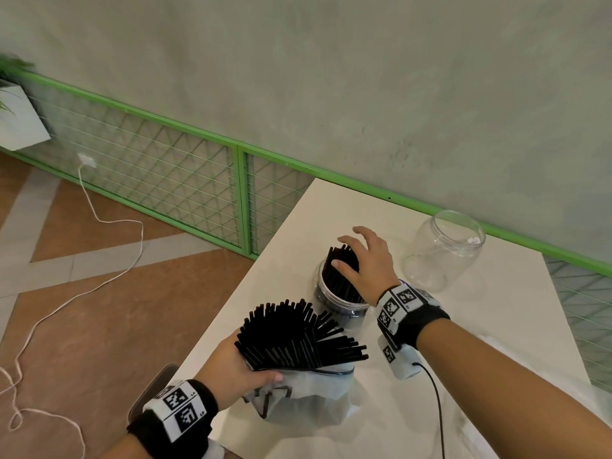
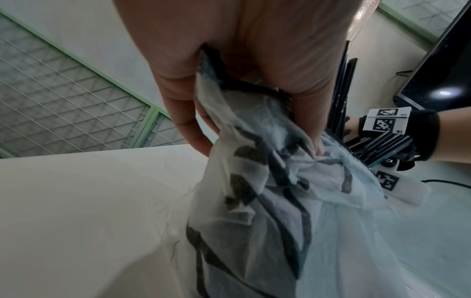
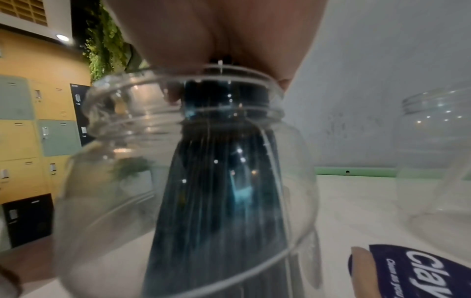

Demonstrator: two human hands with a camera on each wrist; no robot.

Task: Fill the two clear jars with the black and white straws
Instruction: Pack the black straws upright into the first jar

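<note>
straws (image 1: 342, 276) stand in one jar (image 1: 331, 304) under my loosely spread right hand (image 1: 364, 263); left hand (image 1: 228, 372) grips the bag (image 1: 308, 399); second jar (image 1: 440, 256) empty.

The right hand (image 1: 364, 260) is covering the tops of the black straws (image 1: 339, 286) in the nearer jar (image 1: 324, 294), so whether it is gripping them is not showing. The bag (image 1: 308, 399) is veiling the lower ends of the fanned bundle (image 1: 298, 336). A dark label (image 3: 418, 268) (reading "Clay") is running off the right wrist view's edge.
</note>
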